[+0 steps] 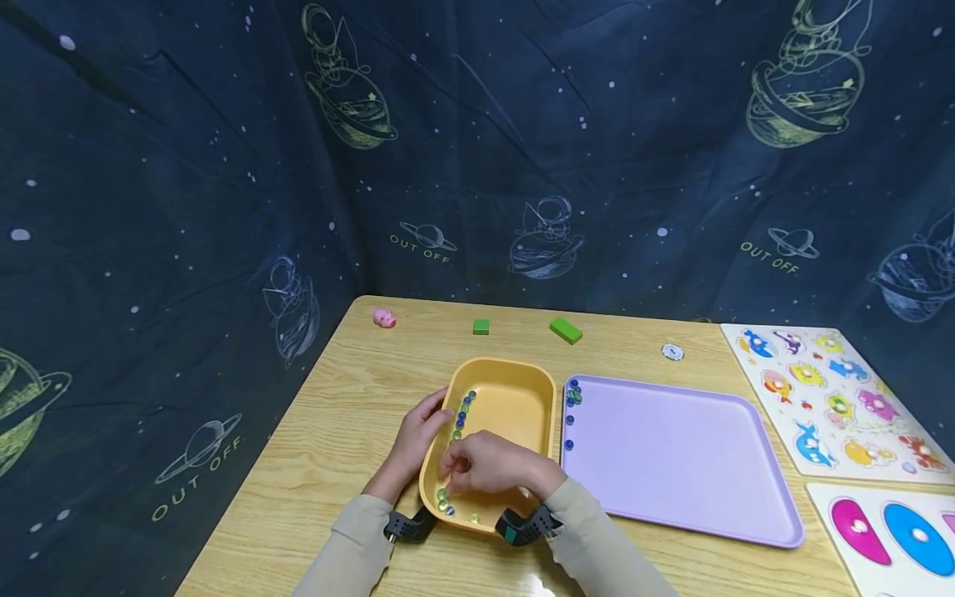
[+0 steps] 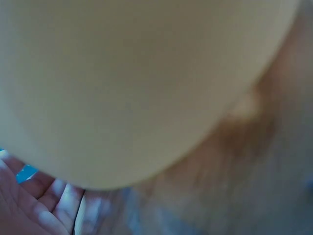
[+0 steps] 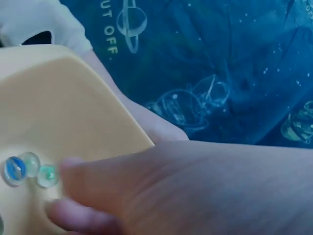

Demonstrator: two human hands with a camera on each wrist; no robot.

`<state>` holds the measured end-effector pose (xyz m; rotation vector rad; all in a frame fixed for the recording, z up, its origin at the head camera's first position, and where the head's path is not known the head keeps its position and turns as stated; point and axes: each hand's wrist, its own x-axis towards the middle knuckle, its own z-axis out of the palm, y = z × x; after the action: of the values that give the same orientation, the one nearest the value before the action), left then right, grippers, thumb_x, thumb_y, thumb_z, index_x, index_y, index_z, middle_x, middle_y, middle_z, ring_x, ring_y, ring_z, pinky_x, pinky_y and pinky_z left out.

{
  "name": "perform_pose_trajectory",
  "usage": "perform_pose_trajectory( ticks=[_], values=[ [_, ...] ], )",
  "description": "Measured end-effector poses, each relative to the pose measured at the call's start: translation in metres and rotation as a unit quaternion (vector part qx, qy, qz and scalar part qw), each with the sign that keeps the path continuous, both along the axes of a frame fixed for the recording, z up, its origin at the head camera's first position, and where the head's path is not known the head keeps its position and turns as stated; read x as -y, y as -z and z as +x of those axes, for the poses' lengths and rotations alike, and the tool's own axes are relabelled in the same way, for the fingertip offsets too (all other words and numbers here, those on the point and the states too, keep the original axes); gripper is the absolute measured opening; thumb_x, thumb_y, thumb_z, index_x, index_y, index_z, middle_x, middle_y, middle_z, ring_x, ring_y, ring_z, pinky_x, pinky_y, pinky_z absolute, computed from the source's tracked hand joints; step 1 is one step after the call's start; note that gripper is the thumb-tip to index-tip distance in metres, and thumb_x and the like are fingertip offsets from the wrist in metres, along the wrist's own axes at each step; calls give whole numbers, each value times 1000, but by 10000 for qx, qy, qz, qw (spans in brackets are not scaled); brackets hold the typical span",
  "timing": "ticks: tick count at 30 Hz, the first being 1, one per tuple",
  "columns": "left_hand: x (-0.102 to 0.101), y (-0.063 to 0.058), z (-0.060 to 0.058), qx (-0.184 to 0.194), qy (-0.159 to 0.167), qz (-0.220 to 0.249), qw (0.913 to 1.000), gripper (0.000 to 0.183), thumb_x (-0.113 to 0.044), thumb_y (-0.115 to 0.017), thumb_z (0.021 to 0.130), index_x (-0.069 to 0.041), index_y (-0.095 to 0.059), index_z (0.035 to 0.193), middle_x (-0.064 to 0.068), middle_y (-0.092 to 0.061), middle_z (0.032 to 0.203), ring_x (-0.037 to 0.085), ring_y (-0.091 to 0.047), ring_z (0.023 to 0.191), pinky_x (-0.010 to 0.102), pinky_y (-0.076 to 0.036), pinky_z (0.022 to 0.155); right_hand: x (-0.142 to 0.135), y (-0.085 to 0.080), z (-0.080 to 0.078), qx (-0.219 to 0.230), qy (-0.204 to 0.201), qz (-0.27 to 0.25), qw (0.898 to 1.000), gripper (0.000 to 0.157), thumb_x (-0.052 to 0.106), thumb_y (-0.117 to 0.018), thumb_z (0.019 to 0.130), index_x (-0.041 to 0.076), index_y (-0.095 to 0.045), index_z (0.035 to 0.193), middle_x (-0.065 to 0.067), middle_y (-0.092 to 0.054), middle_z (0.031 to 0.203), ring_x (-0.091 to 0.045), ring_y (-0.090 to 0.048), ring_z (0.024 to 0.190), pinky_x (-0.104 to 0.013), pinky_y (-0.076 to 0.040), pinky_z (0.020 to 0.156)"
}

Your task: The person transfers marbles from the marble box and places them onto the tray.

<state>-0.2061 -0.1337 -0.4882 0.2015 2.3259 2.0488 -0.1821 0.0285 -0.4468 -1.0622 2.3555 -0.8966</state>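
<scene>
Left hand (image 1: 413,438) — I'm gripping the yellow bin (image 1: 518,406) at left | right hand (image 1: 488,463) — I'm reaching inside, can't tell whether I'm pinching anything | marbles (image 1: 461,420) are lying along its left side

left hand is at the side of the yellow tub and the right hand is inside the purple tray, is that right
Not quite: the right hand is inside the yellow tub, not the purple tray, as the head view shows. The left hand is indeed at the side of the yellow tub.
</scene>
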Motion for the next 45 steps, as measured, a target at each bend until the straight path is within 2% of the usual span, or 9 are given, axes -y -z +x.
perform_pose_trajectory(
  ticks=[5, 9, 14, 17, 26, 32, 35, 39, 45],
  values=[
    [1, -1, -1, 189, 97, 115, 9997, 40, -15, -52, 92, -11, -49, 131, 15, -55, 120, 33, -57, 98, 30, -51, 75, 0, -3, 4, 217, -617, 308, 9974, 17, 16, -65, 82, 13, -68, 99, 16, -61, 74, 5, -54, 66, -12, -45, 63],
    [2, -11, 3, 285, 261, 184, 9991, 41, -13, -50, 93, -6, -46, 133, 19, -52, 124, 36, -54, 102, 32, -50, 79, 1, -4, 8, 415, -883, 358, 9946, 19, 12, -64, 83, 13, -68, 101, 15, -63, 76, 5, -56, 66, -12, -47, 62],
    [-1, -26, 10, 311, 355, 126, 9988, 41, -10, -47, 93, -3, -44, 134, 22, -51, 124, 39, -53, 103, 39, -48, 83, 2, -4, 10, 490, -954, 374, 9935, 18, 6, -63, 80, 15, -67, 95, 14, -62, 75, 5, -55, 66, -13, -47, 61],
    [-3, -29, 11, 302, 308, 75, 9990, 41, -9, -47, 93, -3, -44, 133, 22, -52, 123, 39, -53, 103, 39, -48, 82, 2, -4, 11, 417, -1005, 357, 9934, 17, 5, -63, 79, 16, -64, 92, 14, -60, 74, 5, -53, 65, -12, -46, 61],
    [-3, -27, 10, 212, 272, -40, 9994, 42, -9, -47, 93, -1, -43, 133, 20, -49, 128, 36, -52, 107, 37, -47, 85, 2, -5, 10, 323, -1035, 229, 9938, 11, 8, -64, 80, 17, -64, 85, 14, -60, 73, 6, -53, 66, -11, -45, 63],
    [0, -24, 9, 236, 266, 24, 9994, 41, -9, -48, 93, -3, -45, 133, 19, -51, 127, 36, -53, 106, 32, -48, 82, 2, -8, 11, 351, -1118, 138, 9930, 11, 6, -63, 80, 15, -64, 85, 14, -61, 73, 6, -53, 65, -12, -46, 62],
    [2, -19, 6, 219, 292, 86, 9993, 40, -9, -49, 92, -4, -46, 132, 19, -51, 126, 34, -55, 103, 28, -49, 79, 0, -10, 9, 310, -1042, -15, 9941, 12, 6, -61, 80, 15, -66, 87, 13, -61, 74, 5, -53, 65, -12, -45, 61],
    [4, -15, 4, 224, 382, 80, 9990, 40, -11, -50, 92, -5, -46, 132, 19, -53, 124, 33, -57, 99, 27, -51, 75, -10, -17, 3, 102, -677, -279, 9973, 16, 8, -58, 83, 15, -69, 93, 12, -63, 80, 2, -51, 63, -14, -42, 56],
    [2, -22, 7, 227, 471, -122, 9986, 42, -12, -48, 93, -5, -43, 134, 21, -53, 122, 35, -58, 97, 28, -51, 74, -40, -38, -9, -115, 86, -812, 9966, 17, 11, -56, 87, 19, -68, 96, 9, -64, 93, -7, -53, 75, -19, -45, 63]
  ],
)
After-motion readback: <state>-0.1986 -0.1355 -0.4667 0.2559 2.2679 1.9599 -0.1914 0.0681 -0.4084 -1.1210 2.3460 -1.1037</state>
